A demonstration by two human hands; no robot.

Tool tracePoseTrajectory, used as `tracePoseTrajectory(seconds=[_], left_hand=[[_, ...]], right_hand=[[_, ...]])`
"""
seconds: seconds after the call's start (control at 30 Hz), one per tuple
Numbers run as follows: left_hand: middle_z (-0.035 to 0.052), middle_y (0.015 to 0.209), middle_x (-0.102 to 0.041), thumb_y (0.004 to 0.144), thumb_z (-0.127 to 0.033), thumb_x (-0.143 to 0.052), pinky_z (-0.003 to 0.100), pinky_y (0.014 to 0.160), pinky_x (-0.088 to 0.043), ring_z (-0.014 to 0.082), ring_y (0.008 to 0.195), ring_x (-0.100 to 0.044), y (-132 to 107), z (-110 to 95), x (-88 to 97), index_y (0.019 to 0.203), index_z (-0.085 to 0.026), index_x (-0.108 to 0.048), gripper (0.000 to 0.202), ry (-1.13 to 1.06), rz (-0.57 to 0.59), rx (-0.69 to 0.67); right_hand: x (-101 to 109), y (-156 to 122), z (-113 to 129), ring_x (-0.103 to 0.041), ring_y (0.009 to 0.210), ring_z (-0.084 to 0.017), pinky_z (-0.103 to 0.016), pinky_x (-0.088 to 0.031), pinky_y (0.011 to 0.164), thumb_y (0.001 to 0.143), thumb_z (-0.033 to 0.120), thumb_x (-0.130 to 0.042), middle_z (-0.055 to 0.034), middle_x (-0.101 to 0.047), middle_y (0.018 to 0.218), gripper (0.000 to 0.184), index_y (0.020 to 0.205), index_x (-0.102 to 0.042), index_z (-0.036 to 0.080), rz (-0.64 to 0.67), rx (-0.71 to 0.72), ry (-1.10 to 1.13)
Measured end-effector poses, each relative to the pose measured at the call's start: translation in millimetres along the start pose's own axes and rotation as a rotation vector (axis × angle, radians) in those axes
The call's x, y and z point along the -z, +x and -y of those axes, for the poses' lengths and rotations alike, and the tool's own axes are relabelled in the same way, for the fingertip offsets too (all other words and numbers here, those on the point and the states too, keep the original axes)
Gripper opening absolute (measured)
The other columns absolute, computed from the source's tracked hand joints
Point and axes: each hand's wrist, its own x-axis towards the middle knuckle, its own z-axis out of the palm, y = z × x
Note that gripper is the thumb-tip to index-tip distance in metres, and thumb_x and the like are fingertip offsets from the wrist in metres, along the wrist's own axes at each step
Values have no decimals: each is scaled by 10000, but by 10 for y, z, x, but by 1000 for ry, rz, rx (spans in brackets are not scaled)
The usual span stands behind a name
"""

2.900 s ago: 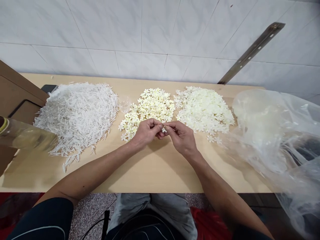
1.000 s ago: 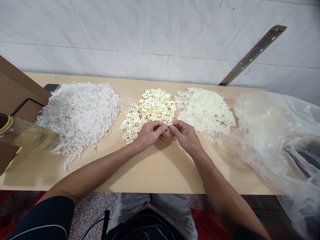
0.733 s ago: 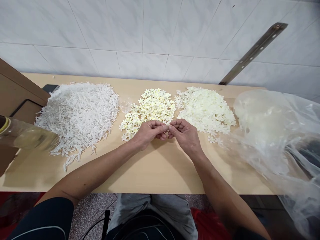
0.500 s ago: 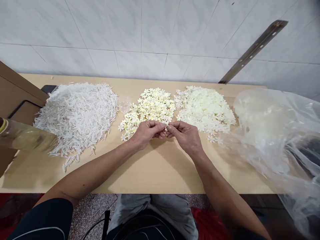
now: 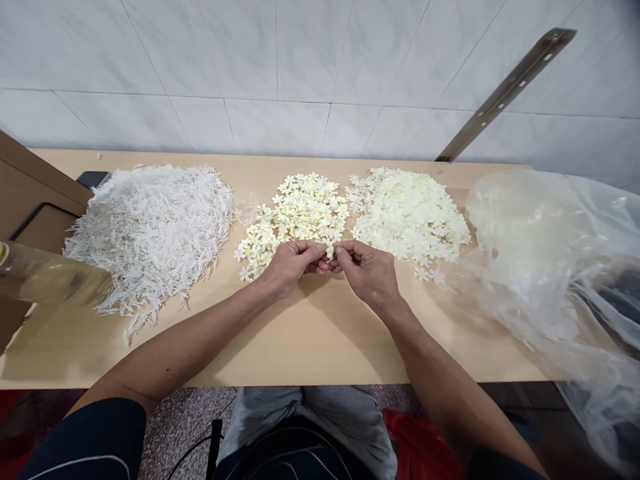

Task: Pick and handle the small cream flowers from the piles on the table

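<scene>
Left hand (image 5: 293, 268) and right hand (image 5: 370, 272) pinching a small white flower (image 5: 330, 250), yellow-centred blossom pile (image 5: 306, 212) just beyond, paler blossom pile (image 5: 410, 213) to the right, white strand heap (image 5: 155, 233) left

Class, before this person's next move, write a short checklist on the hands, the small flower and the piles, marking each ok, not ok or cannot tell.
1. Left hand and right hand close together: ok.
2. Small flower visible between the fingertips: ok.
3. Which hand grips it: cannot tell, the fingers overlap there.
4. Middle flower pile fully visible: not ok, the hands hide part of its near edge.
5. White strand pile separate from the middle flower pile: ok.
6. Plastic bag away from both hands: ok.
</scene>
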Motion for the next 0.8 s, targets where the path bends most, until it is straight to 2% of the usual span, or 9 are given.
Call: tracePoseTrajectory(seconds=[0.2,0.33,0.57,0.8], left_hand=[[92,785,-740,810,-449,-873,252,712,-575,131,706,-692,-4,-18,-12,876,-92,-780,375,-1,-11,-13],[96,786,-743,811,-460,-870,253,712,-573,139,719,-700,-20,-37,-23,876,-88,-784,387,21,-1,-16],[86,767,-741,800,-455,-877,262,702,-559,132,681,-688,-29,-47,-34,872,-96,-777,379,21,-8,-8],[96,797,-751,792,-461,-880,273,732,-566,152,737,-712,-36,-36,-28,885,-108,-768,382,12,37,2]], right_hand=[[-11,11,25,-794,783,-230,-363,-674,779,939,447,-719,-49,-820,867,282,1050,-811,205,22,3,47],[-13,13,33,-786,746,-231,-363,-675,748,894,449,-774,-53,-816,834,281,998,-811,190,9,-18,106],[33,-12,45,-790,783,-245,-380,-670,759,951,465,-701,-53,-817,871,278,1019,-817,222,19,51,-40],[31,-3,26,-768,695,-212,-323,-643,681,963,418,-656,-35,-789,787,245,935,-795,218,-31,40,-104]])
